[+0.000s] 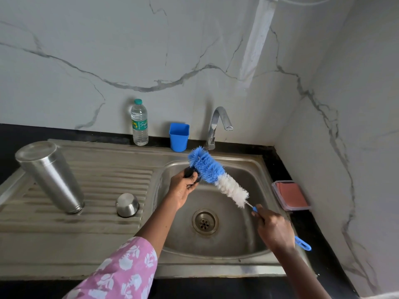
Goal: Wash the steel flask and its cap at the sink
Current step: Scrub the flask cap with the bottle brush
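our right hand point(274, 231) grips the bottle brush point(216, 175), our left hand point(183, 188) clasps a small black piece point(188, 172) in its fingers point(193, 184), nearer the upturned steel flask point(51, 175) standing leftward.

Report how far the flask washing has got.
Looks done: the steel flask stands upside down on the drainboard, a steel cup inverted beside it. In hand: the left hand grips a small dark cap against the brush held by the right hand. Probably left: rinsing that cap; the tap shows no water.
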